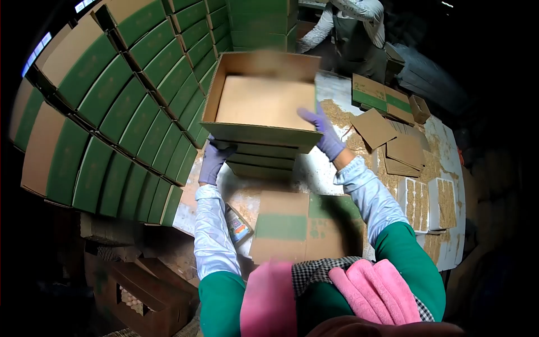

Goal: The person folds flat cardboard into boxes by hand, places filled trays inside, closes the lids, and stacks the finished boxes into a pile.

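Pink towel (376,292) lies nearest, right hand (325,133) pinching an open box (261,133) by its right wall, left hand (213,163) cupping its near-left corner, above lower boxes (261,169); left rows (126,112) appear finished, flat carton (306,227) unassembled.

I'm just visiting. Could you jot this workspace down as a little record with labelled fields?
Main item: open box, flat cardboard inside
Right hand: gloved, gripping its right side, thumb over the rim
Left hand: gloved, at its near left corner, grip partly hidden
Below it: stacked boxes; contact unclear
Left side: wall of green-and-brown boxes
Right side of table: square cardboard sheets
Near edge: flattened carton
Background: another person
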`<action>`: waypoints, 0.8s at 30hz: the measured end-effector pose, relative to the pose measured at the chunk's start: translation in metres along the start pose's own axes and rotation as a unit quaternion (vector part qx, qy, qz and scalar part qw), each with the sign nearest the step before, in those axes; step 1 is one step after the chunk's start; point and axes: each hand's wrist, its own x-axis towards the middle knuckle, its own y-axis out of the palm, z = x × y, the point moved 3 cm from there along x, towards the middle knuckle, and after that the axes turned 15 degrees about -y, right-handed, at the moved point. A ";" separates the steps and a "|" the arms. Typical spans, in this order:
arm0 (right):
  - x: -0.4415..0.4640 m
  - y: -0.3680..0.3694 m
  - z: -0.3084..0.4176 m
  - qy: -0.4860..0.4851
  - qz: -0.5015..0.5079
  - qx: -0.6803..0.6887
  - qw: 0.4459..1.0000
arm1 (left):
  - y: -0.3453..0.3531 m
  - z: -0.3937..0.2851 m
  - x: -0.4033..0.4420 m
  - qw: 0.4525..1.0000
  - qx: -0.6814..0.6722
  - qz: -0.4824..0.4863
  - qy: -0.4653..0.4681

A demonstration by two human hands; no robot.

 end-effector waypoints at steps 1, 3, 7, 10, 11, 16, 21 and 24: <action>0.007 0.017 -0.033 0.030 0.000 -0.032 0.999 | 0.002 0.004 -0.004 0.996 -0.075 -0.041 -0.004; 0.005 0.030 -0.048 0.076 0.028 -0.075 0.994 | 0.006 0.021 -0.015 0.988 -0.145 -0.049 -0.034; -0.009 -0.001 -0.001 -0.007 0.045 -0.346 0.937 | 0.026 -0.019 -0.084 0.967 0.118 -0.224 -0.033; -0.098 -0.076 0.049 -0.071 0.014 -0.357 0.931 | 0.076 -0.008 -0.172 0.972 0.212 0.081 -0.063; -0.149 -0.100 0.065 -0.013 0.056 -0.326 0.944 | 0.105 0.019 -0.215 0.916 0.343 0.187 -0.092; -0.477 -0.270 -0.033 0.278 0.328 -0.687 0.586 | 0.167 0.109 -0.321 0.794 0.580 0.179 -0.029; -0.482 -0.258 -0.004 0.192 0.094 -0.500 0.839 | 0.160 0.101 -0.327 0.831 0.526 0.181 -0.012; -0.441 -0.217 0.067 0.150 -0.002 -0.375 0.915 | 0.142 0.024 -0.303 0.875 0.422 0.225 -0.071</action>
